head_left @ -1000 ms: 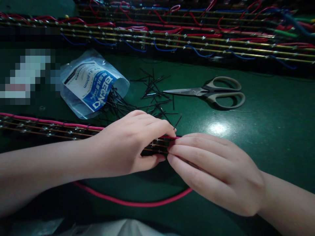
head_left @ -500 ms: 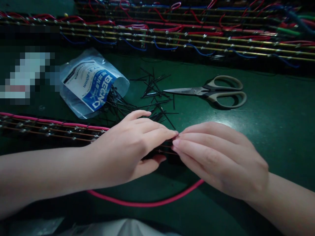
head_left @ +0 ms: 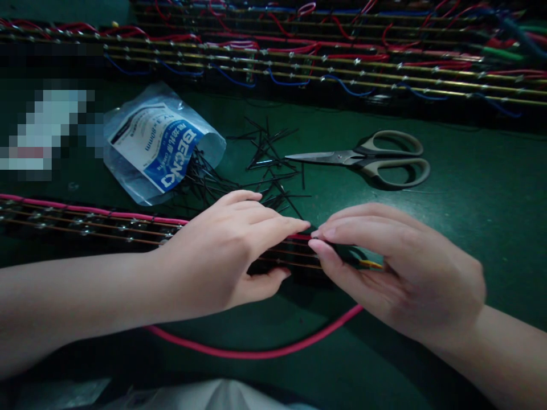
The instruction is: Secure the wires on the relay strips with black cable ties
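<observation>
My left hand (head_left: pixel 243 245) lies palm down across a narrow strip with copper-coloured rods (head_left: pixel 294 257), fingers stretched out and thumb apart on its near side. The index fingertip is beside the red cable (head_left: pixel 89 210) that runs along the strip's far edge, banded with black ties. My right hand (head_left: pixel 405 267) pinches at that cable with thumb and fingertips; a small dark thing shows there, too small to name. Behind the fingers lie loose black cable ties (head_left: pixel 280 191), some spilling from a clear plastic bag (head_left: pixel 156 145) with a blue and white label.
Scissors (head_left: pixel 359 159) with dark grips lie beyond my right hand, blades pointing left. At the back run long wired racks (head_left: pixel 273 62) with brass-coloured rods and red and blue wires. A thick red cable loop (head_left: pixel 256 354) curves across the green table (head_left: pixel 482 222) in front.
My right hand has shifted slightly right and its palm has turned open, showing the thumb and a bit of yellow wire behind it. The left hand has barely moved.
</observation>
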`<action>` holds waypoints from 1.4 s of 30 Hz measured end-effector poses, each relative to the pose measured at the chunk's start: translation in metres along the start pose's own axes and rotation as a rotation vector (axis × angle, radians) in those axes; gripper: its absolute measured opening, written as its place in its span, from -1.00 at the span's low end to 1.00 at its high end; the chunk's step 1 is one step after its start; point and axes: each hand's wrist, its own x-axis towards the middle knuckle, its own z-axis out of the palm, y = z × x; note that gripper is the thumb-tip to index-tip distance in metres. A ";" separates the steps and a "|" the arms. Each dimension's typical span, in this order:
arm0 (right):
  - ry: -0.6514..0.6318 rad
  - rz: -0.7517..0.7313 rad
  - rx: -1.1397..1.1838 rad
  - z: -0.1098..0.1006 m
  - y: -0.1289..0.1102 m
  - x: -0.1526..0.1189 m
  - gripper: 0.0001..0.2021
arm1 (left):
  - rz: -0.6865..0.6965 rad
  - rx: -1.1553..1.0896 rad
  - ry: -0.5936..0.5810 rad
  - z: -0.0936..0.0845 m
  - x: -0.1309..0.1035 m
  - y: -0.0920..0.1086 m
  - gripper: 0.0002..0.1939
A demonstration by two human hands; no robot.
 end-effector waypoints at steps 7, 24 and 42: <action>0.026 -0.010 -0.001 0.001 0.001 0.001 -0.84 | -0.034 -0.021 -0.003 -0.002 0.001 0.000 -0.69; 0.024 -0.005 0.015 0.001 -0.001 -0.001 -0.83 | -0.022 -0.022 -0.009 -0.001 0.000 0.000 -0.66; 0.013 0.005 -0.057 0.005 0.001 0.001 -0.91 | -0.004 -0.006 -0.029 -0.001 0.001 -0.002 -0.67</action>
